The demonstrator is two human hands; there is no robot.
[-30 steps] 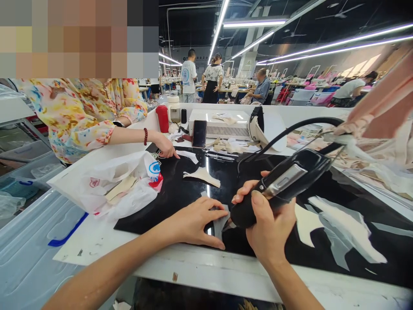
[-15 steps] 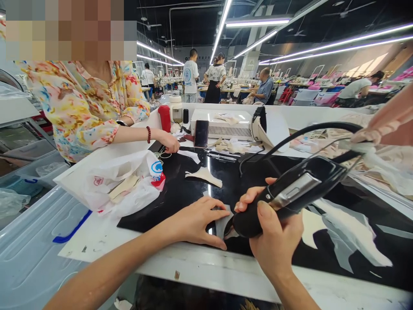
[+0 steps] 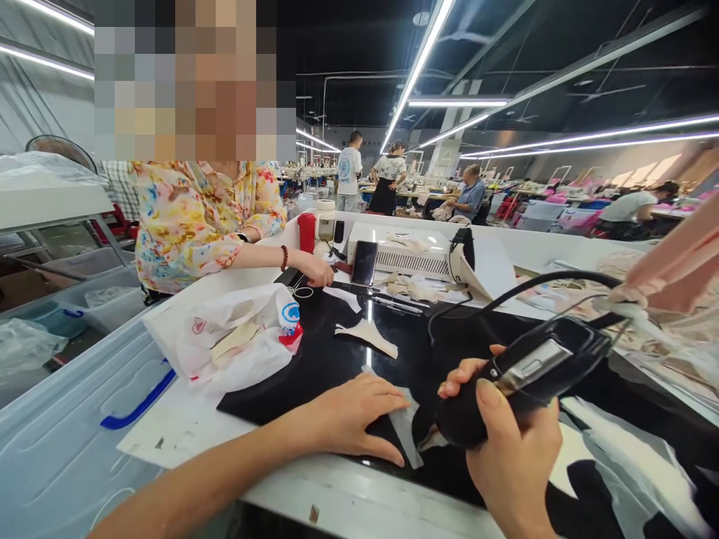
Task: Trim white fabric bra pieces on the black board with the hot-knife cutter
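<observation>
My right hand (image 3: 505, 442) is wrapped round a black corded hand tool (image 3: 522, 374) with a pointed metal tip, much like a small iron. Its tip hovers low over the black board (image 3: 314, 348), just right of a narrow translucent grey piece (image 3: 405, 427). On the left edge of that piece rests my left hand (image 3: 359, 419), open, thumb and fingers spread. A cream fabric piece (image 3: 371, 335) lies farther back on the board. More cream pieces (image 3: 567, 460) and translucent sheeting (image 3: 623, 449) lie right of the tool, partly hidden by my right hand.
Across the table, a person in a floral shirt (image 3: 185, 232) reaches a hand (image 3: 314, 268) onto the board's far left corner. A white plastic bag (image 3: 241, 359), a phone (image 3: 365, 262), a red bottle (image 3: 306, 232) and a white slotted box (image 3: 416, 262) stand around. The cable (image 3: 539, 278) arches behind the tool.
The tool's tip has moved right, off the translucent piece, which now shows more fully. My left hand stays spread on it. The camera view has tilted up and turned left.
</observation>
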